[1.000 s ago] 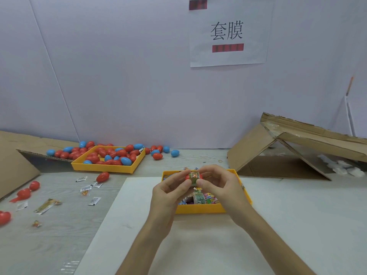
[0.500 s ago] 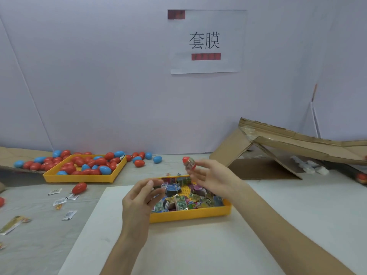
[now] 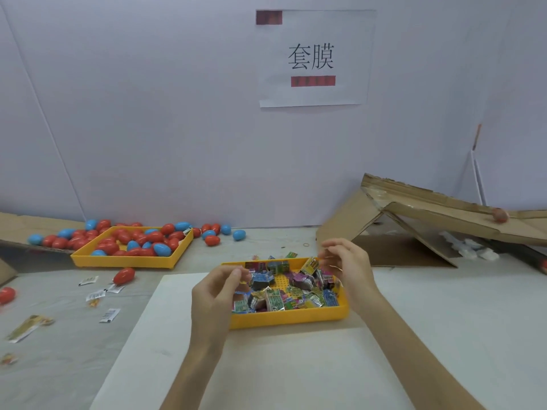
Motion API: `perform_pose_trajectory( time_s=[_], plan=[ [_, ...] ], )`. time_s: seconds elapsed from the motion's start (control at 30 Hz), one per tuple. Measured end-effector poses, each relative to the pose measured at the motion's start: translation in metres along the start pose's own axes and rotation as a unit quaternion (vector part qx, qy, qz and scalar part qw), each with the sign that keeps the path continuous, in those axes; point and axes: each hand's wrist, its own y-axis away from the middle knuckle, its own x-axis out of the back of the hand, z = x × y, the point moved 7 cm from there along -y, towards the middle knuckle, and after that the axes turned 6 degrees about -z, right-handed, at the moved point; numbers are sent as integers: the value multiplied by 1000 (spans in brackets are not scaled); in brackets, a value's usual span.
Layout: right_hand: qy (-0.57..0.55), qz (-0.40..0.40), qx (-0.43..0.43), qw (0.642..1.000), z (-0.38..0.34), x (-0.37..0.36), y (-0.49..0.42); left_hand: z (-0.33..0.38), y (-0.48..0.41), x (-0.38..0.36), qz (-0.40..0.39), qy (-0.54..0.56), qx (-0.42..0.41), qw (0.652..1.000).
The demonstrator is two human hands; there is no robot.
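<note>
A yellow tray (image 3: 288, 318) full of colourful printed film sleeves sits in front of me on a white mat (image 3: 260, 368). My left hand (image 3: 214, 292) hovers over the tray's left edge with fingers loosely curled and nothing in it. My right hand (image 3: 347, 266) hovers over the tray's right side, fingers relaxed and apart, holding nothing. A red egg with a sleeve on it (image 3: 499, 215) lies blurred on the cardboard ramp (image 3: 444, 214) at the right.
A second yellow tray (image 3: 127, 263) of red and blue plastic eggs stands at the back left, with more eggs (image 3: 212, 240) loose around it. Scraps of film and one red egg (image 3: 123, 276) lie on the grey table at the left. A paper sign hangs on the wall.
Both hands held a sleeved red egg together over the tray. My right hand then lifted it away and let it go; it now lies on the cardboard ramp, and both hands are free.
</note>
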Motion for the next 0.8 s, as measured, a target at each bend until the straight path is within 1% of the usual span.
perform_pose_trajectory(
  time_s=[0.07, 0.1, 0.2, 0.27, 0.37, 0.43, 0.5, 0.53, 0.6, 0.7, 0.73, 0.8],
  plan=[
    [79, -3, 37, 996, -1, 0, 8, 3, 0, 0, 8, -124, -41, 991],
    [104, -7, 53, 993, -3, -1, 10, 2, 0, 0, 6, -176, -48, 983],
    [193, -27, 109, 975, -11, -11, 18, -7, -1, -3, -34, -263, -25, 964],
    [293, -55, 145, 943, -10, -24, 25, -9, 1, -8, -55, -307, -20, 950],
    [420, -129, 181, 880, 0, -48, 36, -9, 3, -13, -80, -360, -32, 929],
    [480, -174, 192, 838, 8, -62, 42, -11, 3, -17, -105, -393, -35, 913],
    [510, -211, 194, 811, 14, -74, 49, -14, 3, -19, -120, -419, -34, 900],
    [516, -224, 195, 803, 16, -79, 53, -14, 2, -19, -124, -421, -33, 898],
    [521, -240, 192, 796, 19, -86, 57, -15, -1, -15, -128, -402, -13, 906],
    [517, -239, 185, 801, 19, -85, 58, -17, -14, -8, -154, -353, 37, 922],
    [516, -237, 184, 802, 20, -84, 57, -17, -22, -3, -152, -348, 44, 924],
    [516, -234, 181, 804, 21, -84, 56, -12, -47, 16, -110, -373, 38, 920]
  ],
)
